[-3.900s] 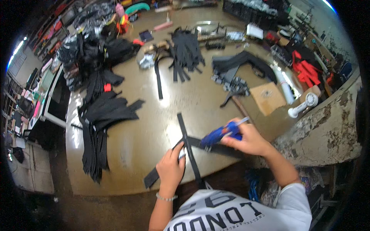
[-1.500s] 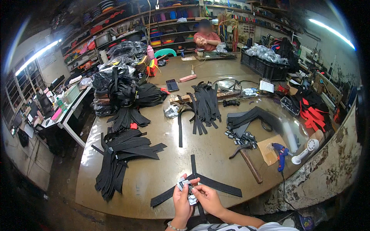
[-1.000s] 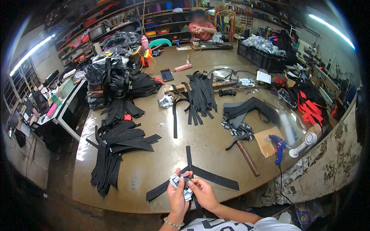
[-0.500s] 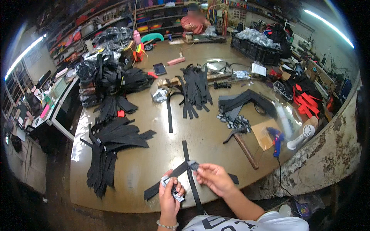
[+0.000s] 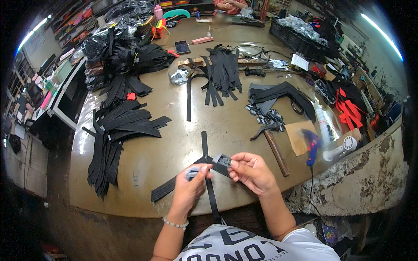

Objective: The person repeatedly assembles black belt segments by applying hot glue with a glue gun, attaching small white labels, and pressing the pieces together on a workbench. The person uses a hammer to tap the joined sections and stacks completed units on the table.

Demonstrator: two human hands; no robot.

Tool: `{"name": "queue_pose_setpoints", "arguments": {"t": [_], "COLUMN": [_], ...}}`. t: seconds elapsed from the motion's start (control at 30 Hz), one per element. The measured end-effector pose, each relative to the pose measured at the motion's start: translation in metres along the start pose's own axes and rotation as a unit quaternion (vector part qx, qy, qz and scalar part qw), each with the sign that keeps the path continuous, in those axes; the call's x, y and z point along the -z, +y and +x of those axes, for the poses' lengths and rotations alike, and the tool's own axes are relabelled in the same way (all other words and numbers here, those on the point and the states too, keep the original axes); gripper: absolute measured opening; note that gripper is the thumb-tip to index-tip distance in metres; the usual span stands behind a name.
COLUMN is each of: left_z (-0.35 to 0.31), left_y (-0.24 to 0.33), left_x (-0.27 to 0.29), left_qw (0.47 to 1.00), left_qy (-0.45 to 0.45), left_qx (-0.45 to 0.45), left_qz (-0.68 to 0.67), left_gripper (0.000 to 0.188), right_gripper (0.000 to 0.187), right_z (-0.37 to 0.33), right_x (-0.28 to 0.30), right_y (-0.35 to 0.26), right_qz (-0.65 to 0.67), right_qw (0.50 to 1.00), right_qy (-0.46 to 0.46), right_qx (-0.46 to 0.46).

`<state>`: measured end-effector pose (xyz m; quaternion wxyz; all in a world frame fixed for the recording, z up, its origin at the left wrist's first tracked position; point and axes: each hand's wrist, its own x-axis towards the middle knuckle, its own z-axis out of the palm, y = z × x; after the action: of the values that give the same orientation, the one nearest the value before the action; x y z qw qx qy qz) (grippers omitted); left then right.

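Observation:
Between the thumb and fingers of my right hand (image 5: 253,174) is a small grey label (image 5: 223,160) with dark print, held up above the table. My left hand (image 5: 190,185) is closed around a small bunch of pale grey labels (image 5: 191,173), partly hidden by the fingers. Beneath both hands a narrow black strap (image 5: 210,191) runs toward my body and over the table's near edge. It crosses a wider black webbing strip (image 5: 164,189), bent at the crossing, whose right part passes behind my right hand.
Piles of black straps (image 5: 109,143) lie left and at the far middle. To the right are a hammer (image 5: 276,152), small dark clips (image 5: 265,115), brown cardboard (image 5: 300,137), a blue glue gun (image 5: 312,148) with a hanging cord, and a white fan (image 5: 342,148). A person (image 5: 230,6) sits across the table (image 5: 170,143).
My right hand has lifted the grey label off the strap crossing and turned its printed face up. My left hand has turned and come closer to the crossing. The view has tilted down.

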<state>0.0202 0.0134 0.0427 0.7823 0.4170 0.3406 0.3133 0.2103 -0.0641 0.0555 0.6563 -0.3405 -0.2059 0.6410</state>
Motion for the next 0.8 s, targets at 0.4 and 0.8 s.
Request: {"name": "queue_pose_setpoints", "arguments": {"t": [0.4,0.8], "left_z": [-0.006,-0.02], "left_y": [-0.007,0.002], "left_x": [-0.021,-0.03], "left_qw": [0.976,0.959], "left_qy": [0.024,0.034], "left_qx": [-0.158,-0.222], "left_qz": [0.151,0.172], "left_gripper": [0.016,0.022], "right_gripper": [0.019,0.02], "right_z": [-0.015,-0.031], "right_x": [-0.012,-0.019], "right_y": [0.015,0.0], "right_qz": [-0.181,-0.47], "right_qw": [0.982,0.819], "right_qy": [0.015,-0.016], "right_qx": [0.043,0.329]}}
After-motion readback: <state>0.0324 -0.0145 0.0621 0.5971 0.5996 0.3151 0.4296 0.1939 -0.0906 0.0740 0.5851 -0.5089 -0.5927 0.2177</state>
